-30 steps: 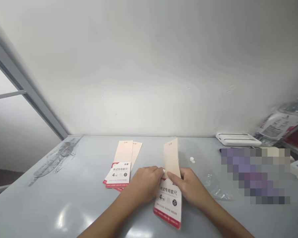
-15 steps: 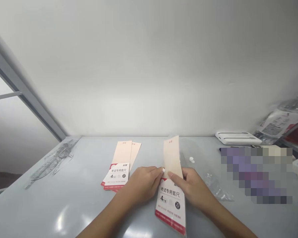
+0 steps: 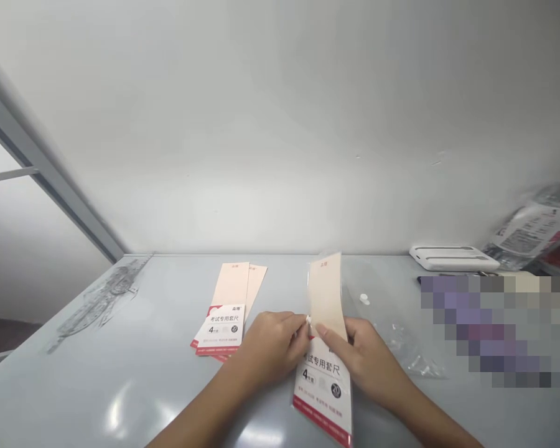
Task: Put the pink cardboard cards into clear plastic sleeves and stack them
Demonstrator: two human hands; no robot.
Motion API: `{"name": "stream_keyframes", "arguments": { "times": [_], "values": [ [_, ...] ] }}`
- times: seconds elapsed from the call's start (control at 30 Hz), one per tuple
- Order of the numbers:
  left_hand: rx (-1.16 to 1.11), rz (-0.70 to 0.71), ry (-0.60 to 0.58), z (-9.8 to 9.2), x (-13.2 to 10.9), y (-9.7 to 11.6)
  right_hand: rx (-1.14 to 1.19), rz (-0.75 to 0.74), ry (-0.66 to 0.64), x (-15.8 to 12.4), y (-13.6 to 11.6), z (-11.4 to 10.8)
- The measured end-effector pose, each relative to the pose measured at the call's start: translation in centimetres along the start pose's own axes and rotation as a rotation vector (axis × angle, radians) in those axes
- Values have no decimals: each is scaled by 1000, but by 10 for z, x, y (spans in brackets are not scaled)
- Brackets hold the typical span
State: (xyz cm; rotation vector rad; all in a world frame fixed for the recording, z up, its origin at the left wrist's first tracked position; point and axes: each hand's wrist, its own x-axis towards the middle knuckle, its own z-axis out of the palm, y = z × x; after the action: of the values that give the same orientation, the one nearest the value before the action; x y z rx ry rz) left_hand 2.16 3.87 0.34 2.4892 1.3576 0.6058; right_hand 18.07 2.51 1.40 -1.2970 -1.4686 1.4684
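A long cream card with a white and red printed label (image 3: pixel 324 373), in clear plastic wrap, stands tilted in front of me. My right hand (image 3: pixel 364 354) grips it at its right edge, thumb across the front. At the card's left edge my left hand (image 3: pixel 280 342) is closed, thumb and forefinger pinching a small white piece (image 3: pixel 308 320). Whether that piece is fixed to the wrap I cannot tell. Left of my left hand lie several like cards (image 3: pixel 232 283), overlapping and fanned on the table.
A small white plastic piece (image 3: pixel 364 298) lies behind my right hand, with crumpled clear wrap (image 3: pixel 413 354) to its right. Farther right are a white device (image 3: pixel 453 257), a blurred-out purple item (image 3: pixel 485 330) and a plastic-wrapped bottle (image 3: pixel 532 230). A grey drawing (image 3: pixel 102 298) marks the table's left side.
The view has shifted slightly. Both hands keep their hold on the card and the small white piece, which now looks a little more tucked between the left fingertips.
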Motion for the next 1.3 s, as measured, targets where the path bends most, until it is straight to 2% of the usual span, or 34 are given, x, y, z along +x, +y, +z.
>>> {"name": "stream_keyframes", "arguments": {
  "times": [0.2, 0.37, 0.53, 0.67, 0.8, 0.97, 1.1, 1.3],
  "values": [
    [-76, -111, 74, 0, 0, 4, 15, -43, -4, -1, 1, 1],
    [-237, -184, 120, -8, 1, 6, 82, -38, 3, -1, -5, -1],
    [-437, -329, 260, -9, 1, 6, 200, 3, -43, -3, -14, -5],
    [-658, -373, 248, -7, 1, 6, 225, 37, -50, -2, -14, -8],
    [-756, -362, 355, -8, 2, 5, 266, 34, -8, -1, -14, -5],
    [-837, -345, 256, -15, 4, 7, 343, -3, 52, -1, -16, -3],
    [-819, -317, 172, -18, 5, 6, 272, -27, 118, 0, -17, -4],
    [-877, -348, 162, -16, 6, 2, 160, 41, 172, 1, -20, -7]
  ]
}}
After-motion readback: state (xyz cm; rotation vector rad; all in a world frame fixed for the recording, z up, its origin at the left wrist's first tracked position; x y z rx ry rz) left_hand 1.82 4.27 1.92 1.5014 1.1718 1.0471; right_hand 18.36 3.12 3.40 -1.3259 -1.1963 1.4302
